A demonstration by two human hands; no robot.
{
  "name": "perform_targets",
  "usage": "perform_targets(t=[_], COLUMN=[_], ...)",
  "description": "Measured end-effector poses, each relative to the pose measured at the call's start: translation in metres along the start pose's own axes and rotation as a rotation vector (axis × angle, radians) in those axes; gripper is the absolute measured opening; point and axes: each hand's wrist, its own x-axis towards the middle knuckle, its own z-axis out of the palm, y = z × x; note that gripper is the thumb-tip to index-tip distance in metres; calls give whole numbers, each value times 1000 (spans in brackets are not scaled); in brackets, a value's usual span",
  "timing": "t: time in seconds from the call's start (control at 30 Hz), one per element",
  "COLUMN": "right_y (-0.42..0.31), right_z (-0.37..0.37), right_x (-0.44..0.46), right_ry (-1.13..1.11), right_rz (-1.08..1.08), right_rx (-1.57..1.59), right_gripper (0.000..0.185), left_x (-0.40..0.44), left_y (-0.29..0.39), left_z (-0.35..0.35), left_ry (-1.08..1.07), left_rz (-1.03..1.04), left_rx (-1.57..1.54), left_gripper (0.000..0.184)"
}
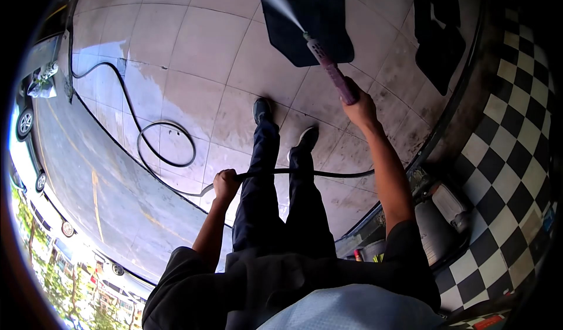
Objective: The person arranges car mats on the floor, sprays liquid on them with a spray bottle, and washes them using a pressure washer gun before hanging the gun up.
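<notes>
My right hand (359,104) is closed round the grip of a pinkish pressure washer gun (328,66). A white spray (281,4) fans from its nozzle onto a dark car floor mat (316,31) lying on the tiles. In my left hand (226,184) is a black hose (272,172), held in a fist. The hose runs across in front of my legs toward the right and passes behind my right forearm. On the left it forms a loop on the floor.
More dark mats (440,54) lie at the upper right. A grey machine or bin (443,218) stands by the checkered tiles (498,172). Tiled floor (193,48), partly wet, surrounds my feet. Beyond its left edge is a road (88,154) with parked cars.
</notes>
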Motion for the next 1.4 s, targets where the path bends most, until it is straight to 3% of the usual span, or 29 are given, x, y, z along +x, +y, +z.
perform_targets(t=[0.13,0.33,0.43,0.57,0.67,0.83,0.97,1.07,1.2,1.27,1.33,1.4], right_y=[-3,57,61,44,54,103,112,95,76,84,97,93], right_z=[-15,-35,-29,-3,7,-13,-29,-16,-11,-15,-27,-43], right_x=[20,26,-6,-67,-88,-89,-88,-95,-97,-87,-75,-68], right_ry=[63,177,221,78,-57,138,158,149,-44,80,106,152], right_rz=[80,267,209,-8,95,184,243,99,102,90,196,287], right_rx=[4,90,131,123,72,163,178,242,191,159,283,193], right_gripper=[50,41,45,54,54,49,50,51,54,51,51,52], left_x=[2,10,8,-9,-24,-32,-31,-30,-37,-43,-43,-40], left_y=[-3,-15,-17,-6,-1,-1,-8,-8,14,14,5,7], left_z=[-1,-6,-3,4,13,20,29,32,24,28,34,31], left_ry=[24,131,98,23,-39,-50,-6,-16,-142,-159,-104,-65], left_rz=[-2,16,39,69,99,76,91,99,31,20,18,-9], left_rx=[-4,7,37,15,2,77,65,61,126,125,104,93], left_gripper=[24,26,25,22,17,20,37,42,24,26,31,32])
